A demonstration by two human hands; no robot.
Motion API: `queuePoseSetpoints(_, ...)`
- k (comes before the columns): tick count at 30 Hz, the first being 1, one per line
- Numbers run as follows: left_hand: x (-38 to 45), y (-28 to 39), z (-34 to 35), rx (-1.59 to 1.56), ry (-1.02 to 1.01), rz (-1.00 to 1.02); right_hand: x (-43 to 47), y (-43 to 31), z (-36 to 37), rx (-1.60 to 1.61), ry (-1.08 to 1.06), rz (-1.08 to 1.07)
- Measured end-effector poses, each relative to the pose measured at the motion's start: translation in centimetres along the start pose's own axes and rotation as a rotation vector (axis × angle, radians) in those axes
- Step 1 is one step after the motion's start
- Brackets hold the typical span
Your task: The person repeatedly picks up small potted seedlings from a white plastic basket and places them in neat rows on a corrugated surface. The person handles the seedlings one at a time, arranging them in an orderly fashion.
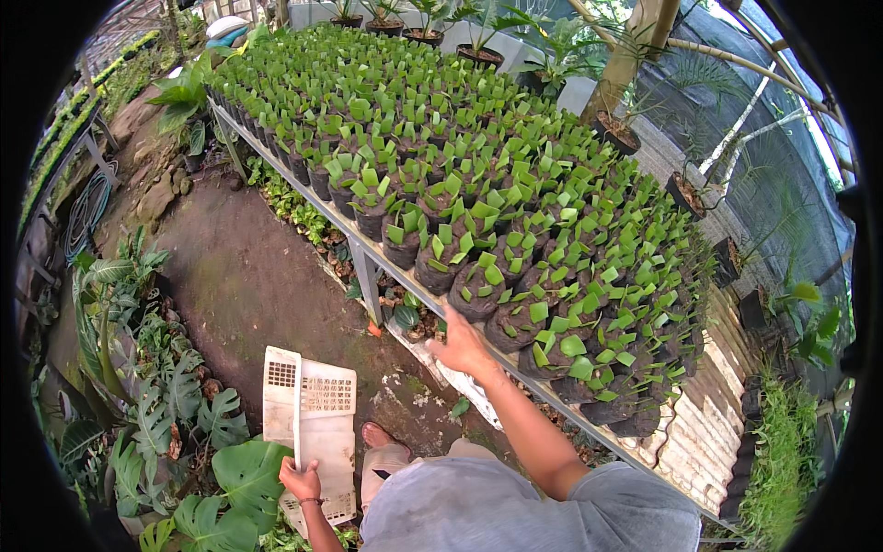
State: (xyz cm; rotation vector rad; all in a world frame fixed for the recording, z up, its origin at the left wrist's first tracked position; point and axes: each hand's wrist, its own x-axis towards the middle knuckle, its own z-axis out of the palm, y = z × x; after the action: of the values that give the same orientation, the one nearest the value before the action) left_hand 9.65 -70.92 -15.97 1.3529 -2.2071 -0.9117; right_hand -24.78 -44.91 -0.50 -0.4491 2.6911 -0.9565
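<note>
My left hand [301, 479] grips the rim of a white plastic crate [328, 428] with slotted walls, which hangs on its side beside my leg. Held out over the near edge of a raised bench [407, 281], my right hand [461, 343] has its fingers spread and nothing in it. Close to those fingers stand black soil-filled polybags [476, 293] with cut green leaf pieces [488, 259] stuck upright in them. Rows of such bags cover much of the bench. Whether my right fingertips touch the bench edge is hard to tell.
A dirt path [221, 269] runs left of the bench. Broad-leaved plants [248, 476] crowd the lower left, and a coiled hose [90, 207] hangs farther back. Potted plants [481, 54] line the bench's far side by a wooden post [624, 62]. A metal bench leg [365, 279] meets the ground.
</note>
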Motion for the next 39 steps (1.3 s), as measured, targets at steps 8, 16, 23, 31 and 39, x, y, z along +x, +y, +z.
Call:
queuePoseSetpoints(8, 6.0, -0.7, -0.6, -0.074, -0.007, 0.036, 6.5, -3.1, 1.7, 0.014, -0.216, 0.001)
queuePoseSetpoints(16, 9.4, 1.7, -1.9, -0.192, -0.013, 0.033, 12.8, -6.9, 4.5, 0.259, -0.42, 0.028)
queuePoseSetpoints(23, 14.3, 2.2, -2.7, -0.207, -0.024, 0.018, 17.2, -9.6, 7.4, 0.047, -0.241, 0.051)
queuePoseSetpoints(31, 23.7, 2.4, -0.4, -0.111, 0.022, 0.005, 22.6, -12.6, 8.4, 0.007, -0.172, -0.124)
queuePoseSetpoints(39, 36.8, 5.2, 1.6, -0.081, 0.041, 0.022, 25.8, -16.7, 11.4, 0.121, -0.428, -0.236)
